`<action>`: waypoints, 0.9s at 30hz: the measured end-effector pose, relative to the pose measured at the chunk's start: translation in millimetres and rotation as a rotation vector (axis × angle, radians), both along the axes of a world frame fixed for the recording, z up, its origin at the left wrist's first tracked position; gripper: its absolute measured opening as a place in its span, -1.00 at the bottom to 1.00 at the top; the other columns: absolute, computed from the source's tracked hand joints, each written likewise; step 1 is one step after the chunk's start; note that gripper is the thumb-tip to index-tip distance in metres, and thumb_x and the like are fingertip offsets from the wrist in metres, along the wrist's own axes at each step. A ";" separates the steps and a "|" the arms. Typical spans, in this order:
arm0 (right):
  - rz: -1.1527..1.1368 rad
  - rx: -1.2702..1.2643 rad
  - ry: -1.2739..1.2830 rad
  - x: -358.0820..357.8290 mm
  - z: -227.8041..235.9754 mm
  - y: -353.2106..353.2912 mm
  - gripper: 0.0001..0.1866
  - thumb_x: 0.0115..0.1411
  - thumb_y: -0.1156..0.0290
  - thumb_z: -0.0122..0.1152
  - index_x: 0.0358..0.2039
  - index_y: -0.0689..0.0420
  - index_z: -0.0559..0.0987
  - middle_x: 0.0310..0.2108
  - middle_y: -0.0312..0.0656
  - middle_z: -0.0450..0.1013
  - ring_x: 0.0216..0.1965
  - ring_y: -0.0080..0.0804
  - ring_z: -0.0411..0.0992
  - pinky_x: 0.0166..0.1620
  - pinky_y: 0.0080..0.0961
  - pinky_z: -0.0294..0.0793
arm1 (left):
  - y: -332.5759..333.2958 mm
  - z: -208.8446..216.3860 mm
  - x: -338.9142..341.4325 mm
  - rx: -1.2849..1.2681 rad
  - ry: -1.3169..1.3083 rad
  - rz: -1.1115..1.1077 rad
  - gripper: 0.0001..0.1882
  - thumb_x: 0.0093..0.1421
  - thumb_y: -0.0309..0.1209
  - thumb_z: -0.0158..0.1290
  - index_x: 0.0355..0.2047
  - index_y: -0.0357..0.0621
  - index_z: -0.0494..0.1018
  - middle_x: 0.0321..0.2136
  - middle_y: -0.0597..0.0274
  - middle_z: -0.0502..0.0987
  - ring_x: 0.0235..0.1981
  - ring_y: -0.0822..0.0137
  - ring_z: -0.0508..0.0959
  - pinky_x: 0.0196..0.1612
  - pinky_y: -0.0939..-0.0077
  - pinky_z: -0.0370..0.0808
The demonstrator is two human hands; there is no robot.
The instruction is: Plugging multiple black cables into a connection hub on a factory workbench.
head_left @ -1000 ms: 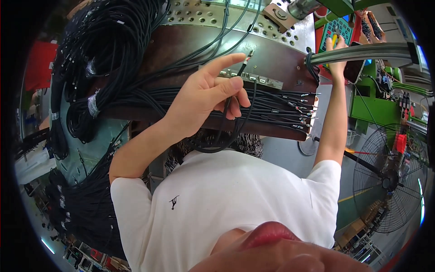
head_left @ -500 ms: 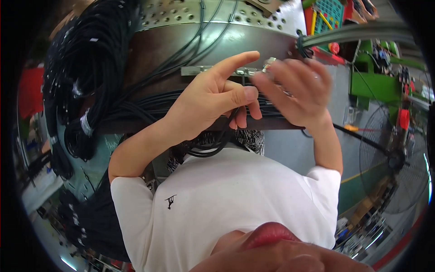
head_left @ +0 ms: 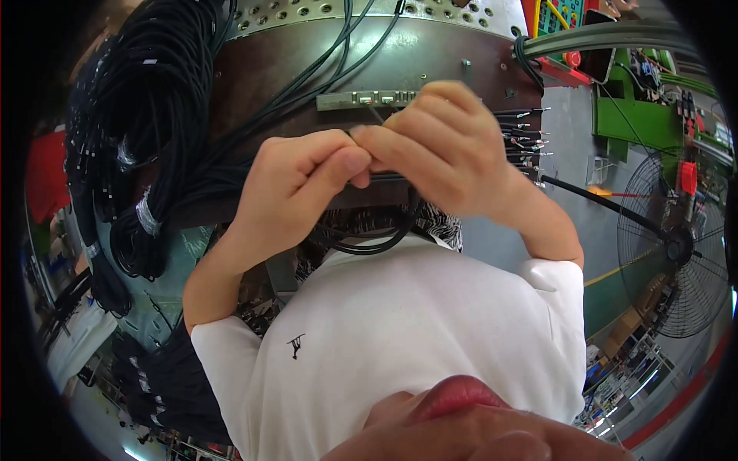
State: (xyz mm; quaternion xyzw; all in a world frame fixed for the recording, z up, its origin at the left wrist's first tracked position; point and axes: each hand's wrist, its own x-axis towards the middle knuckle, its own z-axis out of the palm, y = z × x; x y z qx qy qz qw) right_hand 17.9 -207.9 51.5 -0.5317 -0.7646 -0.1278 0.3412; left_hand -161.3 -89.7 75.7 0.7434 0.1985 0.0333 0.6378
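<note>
My left hand [head_left: 296, 188] is closed in a pinch, thumb against the bent index finger. Its fingertips meet those of my right hand [head_left: 450, 150], also closed, in front of a slotted metal bar [head_left: 338, 101]. A thin dark strand [head_left: 375, 114] runs from the bar down toward the touching fingers, which hide what lies between them. Below the hands a black cable [head_left: 377, 247] hangs in loops over my lap and rises behind my right hand. Two small light-coloured connectors sit in the bar's slots.
Large bundles of black cable [head_left: 154, 92] lie at the left. Stripped cable ends [head_left: 530, 142] stick out past the table's right edge. A perforated metal plate [head_left: 292, 11] is at the back, a curved metal tube [head_left: 607, 37] at the upper right, and a wire-cage fan [head_left: 676, 246] farther right.
My left hand has gone from a stretched index finger to a pinch. My right hand has moved left from the bar's far end and closed against the left fingertips.
</note>
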 end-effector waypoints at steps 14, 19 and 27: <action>-0.318 -0.048 -0.258 105.6 -7.7 -72.2 -0.82 -0.02 0.38 0.31 -0.35 0.04 0.58 -0.35 -0.37 0.47 -0.28 -0.35 0.43 -0.21 -0.39 0.36 | 5.5 -9.3 -31.3 0.087 -0.178 -0.129 -0.76 0.27 -0.38 0.07 -0.51 -0.24 0.50 -0.67 0.23 0.47 -0.71 0.39 0.42 -0.60 0.57 0.29; -0.314 -0.193 -0.145 86.8 -28.3 -64.3 -0.65 -0.06 0.59 0.31 -0.19 0.04 0.61 -0.32 -0.30 0.43 -0.34 -0.33 0.42 -0.27 -0.41 0.41 | 10.1 -9.1 -22.8 -0.004 -0.264 -0.387 -0.77 0.23 -0.33 0.12 -0.50 -0.23 0.54 -0.68 0.21 0.47 -0.69 0.27 0.45 -0.61 0.47 0.34; -0.261 -0.290 0.446 50.6 -41.7 -41.2 -0.67 -0.02 0.74 0.18 -0.24 0.11 0.61 -0.35 -0.23 0.51 -0.35 -0.30 0.49 -0.27 -0.46 0.48 | -5.5 -31.8 40.8 0.940 -0.203 -0.122 -0.48 0.32 0.07 -0.17 -0.05 -0.04 0.54 -0.08 0.18 0.43 -0.03 0.07 0.32 0.08 0.21 0.28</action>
